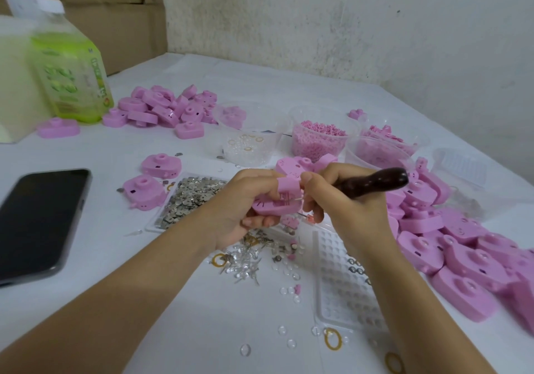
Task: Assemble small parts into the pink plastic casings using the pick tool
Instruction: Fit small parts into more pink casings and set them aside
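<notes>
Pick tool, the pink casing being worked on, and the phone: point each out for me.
pick tool [375, 183]: head view, on the middle of its dark wooden handle.
pink casing [274, 206]: head view, on its flat pink face.
phone [40, 217]: head view, on the middle of its dark screen.

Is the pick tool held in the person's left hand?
No, the right hand grips the pick tool by its dark handle, while the left hand holds the pink casing.
</notes>
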